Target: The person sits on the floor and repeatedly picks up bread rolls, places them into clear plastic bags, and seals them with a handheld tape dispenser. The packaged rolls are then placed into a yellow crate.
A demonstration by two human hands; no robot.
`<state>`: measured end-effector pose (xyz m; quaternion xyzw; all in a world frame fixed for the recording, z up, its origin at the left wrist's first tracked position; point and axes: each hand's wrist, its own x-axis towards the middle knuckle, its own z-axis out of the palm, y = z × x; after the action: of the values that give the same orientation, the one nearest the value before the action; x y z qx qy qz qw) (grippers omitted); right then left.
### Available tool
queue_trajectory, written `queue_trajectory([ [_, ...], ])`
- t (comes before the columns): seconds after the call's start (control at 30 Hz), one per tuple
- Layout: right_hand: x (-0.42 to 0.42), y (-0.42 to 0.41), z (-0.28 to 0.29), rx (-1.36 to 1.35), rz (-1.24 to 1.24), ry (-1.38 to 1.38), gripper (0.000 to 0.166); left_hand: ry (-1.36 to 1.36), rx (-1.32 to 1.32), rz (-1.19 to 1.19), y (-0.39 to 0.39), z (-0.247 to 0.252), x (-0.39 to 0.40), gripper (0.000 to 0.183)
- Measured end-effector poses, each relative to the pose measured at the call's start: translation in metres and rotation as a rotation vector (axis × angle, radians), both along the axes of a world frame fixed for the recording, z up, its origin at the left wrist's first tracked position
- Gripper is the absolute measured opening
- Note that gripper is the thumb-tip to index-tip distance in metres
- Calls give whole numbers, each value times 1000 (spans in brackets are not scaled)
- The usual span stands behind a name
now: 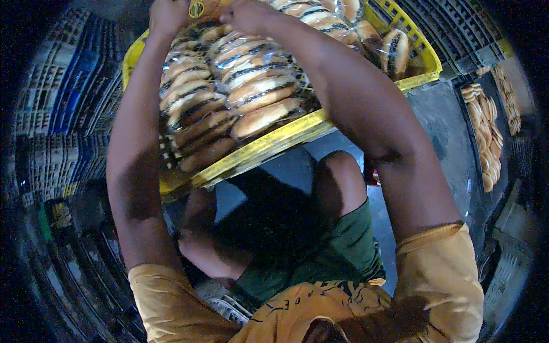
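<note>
At the top edge, my left hand (169, 17) and my right hand (248, 16) are partly cut off by the frame. Between them is a brown bread roll (214, 9) in a clear wrapper with a yellow printed mark; both hands grip its ends, though most fingers are hidden. Below them a yellow plastic crate (266, 141) holds rows of wrapped bread rolls (261, 88) with a dark filling along their slits. More wrapped rolls (394, 51) lie at the crate's right end, some leaning upright. My right forearm covers part of the crate's middle.
Stacked plastic crates (64, 90) stand at the left, and dark crates (454, 34) at the upper right. Unwrapped bread pieces (482, 128) lie on a dark tray at the right. My bent knee (341, 180) is just below the crate's near edge.
</note>
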<state>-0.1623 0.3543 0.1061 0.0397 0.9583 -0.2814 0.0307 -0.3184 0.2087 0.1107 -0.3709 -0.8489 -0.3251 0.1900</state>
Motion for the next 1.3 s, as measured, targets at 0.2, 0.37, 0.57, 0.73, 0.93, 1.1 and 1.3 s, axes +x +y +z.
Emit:
queue_trajectory([
  [0.2, -22, -38, 14, -1211, -276, 437, 62, -407, 520, -253, -70, 47, 141, 30],
  [0.37, 121, -92, 45, -793, 13, 628, 38, -688, 768, -113, -116, 48, 279, 59],
  [0.57, 252, -125, -23, -764, -88, 366, 27, -889, 764, -78, -140, -40, 401, 71],
  [0.73, 321, -134, -34, -1521, -490, -40, 26, -1364, 1073, -488, -173, -75, 447, 119],
  [0.93, 354, -151, -76, -819, -259, 173, 27, -1245, 1046, -114, -161, -79, 486, 46],
  [1.1, 372, -162, -78, -1086, -120, -3, 20, -1007, 959, -473, -183, -69, 483, 23],
  [1.3, 373, -176, -50, -862, 54, 361, 15, -1024, 858, -56, -179, -65, 487, 18],
])
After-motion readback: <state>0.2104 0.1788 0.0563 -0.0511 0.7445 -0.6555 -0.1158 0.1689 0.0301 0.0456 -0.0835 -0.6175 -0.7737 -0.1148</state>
